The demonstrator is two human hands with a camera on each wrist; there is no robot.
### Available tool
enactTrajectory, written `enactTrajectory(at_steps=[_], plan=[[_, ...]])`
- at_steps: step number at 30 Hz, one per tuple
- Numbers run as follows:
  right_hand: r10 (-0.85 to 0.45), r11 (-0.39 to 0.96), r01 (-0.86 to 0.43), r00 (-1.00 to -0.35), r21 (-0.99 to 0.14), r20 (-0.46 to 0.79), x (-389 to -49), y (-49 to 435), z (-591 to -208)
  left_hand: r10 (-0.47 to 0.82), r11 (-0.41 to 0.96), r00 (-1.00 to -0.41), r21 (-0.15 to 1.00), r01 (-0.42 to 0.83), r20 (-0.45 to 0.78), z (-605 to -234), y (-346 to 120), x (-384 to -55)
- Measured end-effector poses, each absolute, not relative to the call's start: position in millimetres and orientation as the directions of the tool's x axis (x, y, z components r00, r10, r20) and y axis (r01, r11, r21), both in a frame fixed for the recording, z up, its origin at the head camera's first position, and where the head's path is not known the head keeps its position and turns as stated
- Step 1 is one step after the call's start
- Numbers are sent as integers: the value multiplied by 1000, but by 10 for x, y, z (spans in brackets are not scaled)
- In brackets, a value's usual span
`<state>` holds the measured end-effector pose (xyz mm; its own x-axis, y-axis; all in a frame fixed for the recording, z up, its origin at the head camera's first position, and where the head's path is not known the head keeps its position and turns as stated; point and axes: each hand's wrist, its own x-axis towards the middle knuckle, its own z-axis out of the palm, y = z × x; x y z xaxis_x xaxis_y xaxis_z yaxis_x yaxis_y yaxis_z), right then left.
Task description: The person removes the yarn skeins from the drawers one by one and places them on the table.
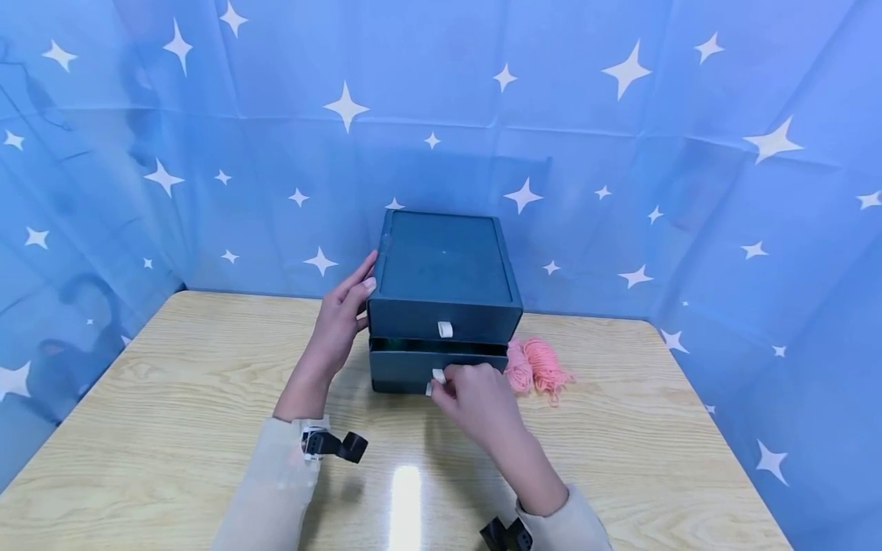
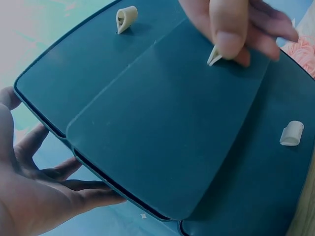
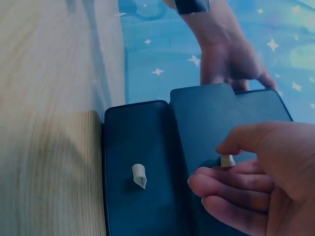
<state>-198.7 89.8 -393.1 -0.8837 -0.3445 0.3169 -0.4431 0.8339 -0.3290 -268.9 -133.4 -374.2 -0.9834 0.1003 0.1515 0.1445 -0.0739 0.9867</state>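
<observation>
A dark teal drawer box (image 1: 444, 256) stands near the back of the table, with white pull tabs on its fronts. Its middle drawer (image 2: 147, 132) juts out past the drawers on either side, leaving a dark gap along its top. My right hand (image 1: 478, 398) pinches the pull tab (image 3: 227, 161) of that drawer between thumb and fingers. Against the box's left side rests my left hand (image 1: 341, 314), fingers extended along the wall. The upper drawer's tab (image 1: 445, 329) and the lower drawer's tab (image 3: 139, 175) hang free.
Bundles of pink yarn (image 1: 540, 366) lie on the wooden table (image 1: 172, 428), just right of the box. Behind the table hangs a blue cloth (image 1: 427, 69) with white stars. Each wrist wears a small black camera (image 1: 334, 444).
</observation>
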Motion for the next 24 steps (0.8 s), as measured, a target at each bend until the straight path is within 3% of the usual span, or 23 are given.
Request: enactTrajectory(at_steps=[9,24], plan=[[-389,839,-491,-843,-234,372,-1738,913,-3969,104,-53,-985,990,133,138,-3731,-1365,-2674],[-392,849,-483,-849,-217,354,-1439,966,-3953,125,-53,-983,991,126,132,-3708,-1367,-2669]])
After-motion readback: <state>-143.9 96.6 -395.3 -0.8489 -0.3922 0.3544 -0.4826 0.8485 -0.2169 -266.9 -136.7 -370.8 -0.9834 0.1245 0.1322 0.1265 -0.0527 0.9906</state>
